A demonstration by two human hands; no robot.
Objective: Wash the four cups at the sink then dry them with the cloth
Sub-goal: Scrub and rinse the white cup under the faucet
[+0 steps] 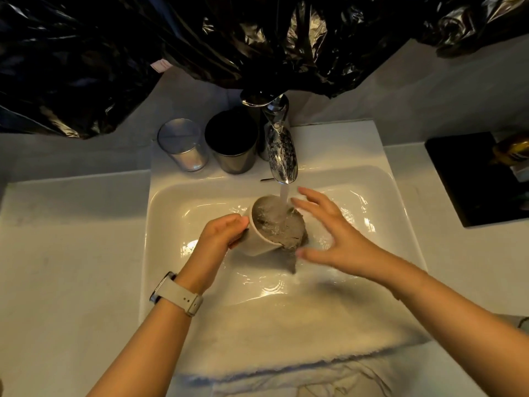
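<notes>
My left hand [221, 232] grips a beige cup [259, 242] by its side, tilted under the running tap [282, 151] in the white sink [383, 196]. Water fills the cup and spills over its rim. My right hand [329, 233] hovers just right of the cup with fingers spread, holding nothing. A clear glass cup [183, 144] and a dark cup [233, 141] stand on the sink's back ledge, left of the tap. A white cloth [286, 348] lies over the sink's front edge.
Black plastic sheeting [200, 38] hangs above the tap. A black tray [472, 179] with a bottle sits on the counter at right. White counter [65, 253] stretches to the left of the sink.
</notes>
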